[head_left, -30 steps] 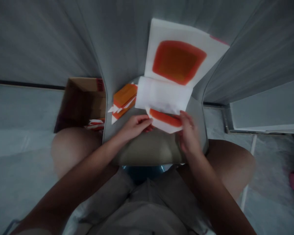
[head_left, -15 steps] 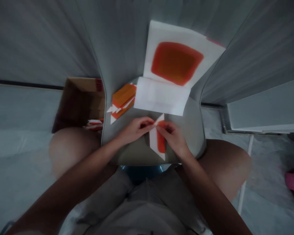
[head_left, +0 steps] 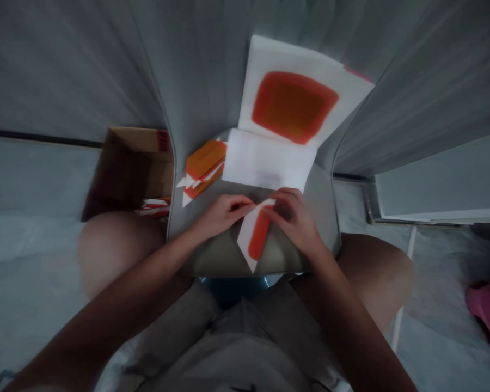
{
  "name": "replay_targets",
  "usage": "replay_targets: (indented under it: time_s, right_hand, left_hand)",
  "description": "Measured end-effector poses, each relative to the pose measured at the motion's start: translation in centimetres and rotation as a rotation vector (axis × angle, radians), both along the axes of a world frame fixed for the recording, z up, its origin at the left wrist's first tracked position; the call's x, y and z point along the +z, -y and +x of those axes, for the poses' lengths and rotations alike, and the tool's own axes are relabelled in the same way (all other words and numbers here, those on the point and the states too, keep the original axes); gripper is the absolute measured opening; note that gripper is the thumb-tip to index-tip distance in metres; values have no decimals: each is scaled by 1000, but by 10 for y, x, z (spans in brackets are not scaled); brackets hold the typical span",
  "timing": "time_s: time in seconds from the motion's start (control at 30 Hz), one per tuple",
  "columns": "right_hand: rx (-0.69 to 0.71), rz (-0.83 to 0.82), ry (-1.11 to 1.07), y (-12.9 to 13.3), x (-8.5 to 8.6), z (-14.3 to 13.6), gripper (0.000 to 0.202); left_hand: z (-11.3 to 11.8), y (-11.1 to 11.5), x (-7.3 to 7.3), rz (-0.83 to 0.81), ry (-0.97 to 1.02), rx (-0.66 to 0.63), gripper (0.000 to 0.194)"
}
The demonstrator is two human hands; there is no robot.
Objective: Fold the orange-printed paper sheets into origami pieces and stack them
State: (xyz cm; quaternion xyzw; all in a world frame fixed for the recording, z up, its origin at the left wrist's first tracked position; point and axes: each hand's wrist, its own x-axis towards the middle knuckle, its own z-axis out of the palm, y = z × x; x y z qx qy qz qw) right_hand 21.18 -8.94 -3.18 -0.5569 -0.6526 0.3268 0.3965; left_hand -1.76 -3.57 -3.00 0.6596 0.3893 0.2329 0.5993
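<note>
A folded strip of white paper with a red-orange patch (head_left: pixel 258 234) slants above the front of the chair seat. My left hand (head_left: pixel 228 211) pinches its upper left edge between thumb and fingers. At its upper right end is my right hand (head_left: pixel 292 218), fingers curled and thumb against the paper. Beyond both hands lie white sheets (head_left: pixel 269 158), one flat on the seat and one with a big red-orange patch (head_left: pixel 296 106) leaning on the backrest. Several folded orange and white paper pieces (head_left: pixel 205 166) are piled to the left of the sheets.
An open cardboard box (head_left: pixel 122 169) stands on the floor at the left, with folded red and white papers (head_left: pixel 155 206) inside. The grey chair (head_left: pixel 324 207) sits between my knees. On the floor at the far right is a pink object (head_left: pixel 488 310).
The folded paper has tilted, its lower end swinging left. My right hand has shifted slightly right and its fingers have lifted a little. The left hand stays nearly in place.
</note>
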Motion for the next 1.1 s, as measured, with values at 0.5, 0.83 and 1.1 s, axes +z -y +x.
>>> replay_targets:
  time_s: [0.5, 0.83, 1.1]
  right_hand:
    - [267, 15, 142, -5, -10, 0, 15]
    - [279, -34, 122, -5, -4, 3, 9]
    - [270, -34, 129, -7, -4, 0, 11]
  left_hand:
    - [-9, -9, 1, 42, -171, -82, 30]
    - [-16, -17, -3, -50, -114, -152, 27]
    - [-17, -15, 11, -41, -150, -190, 29]
